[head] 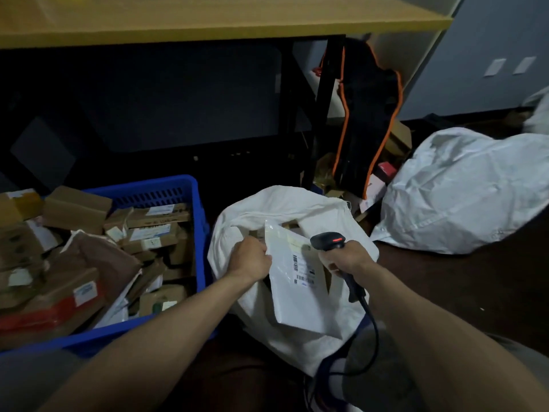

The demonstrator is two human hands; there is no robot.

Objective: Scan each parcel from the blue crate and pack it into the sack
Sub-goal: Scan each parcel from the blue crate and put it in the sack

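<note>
Parcel (pixel 297 295) pinched over sack (pixel 234 224) by left grip (pixel 252 257); right grip (pixel 347 258) clasps scanner (pixel 326 240) beside label. Scanning, seemingly; next, release into sack.

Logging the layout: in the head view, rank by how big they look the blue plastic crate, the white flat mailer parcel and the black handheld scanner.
1. blue plastic crate
2. white flat mailer parcel
3. black handheld scanner
</note>
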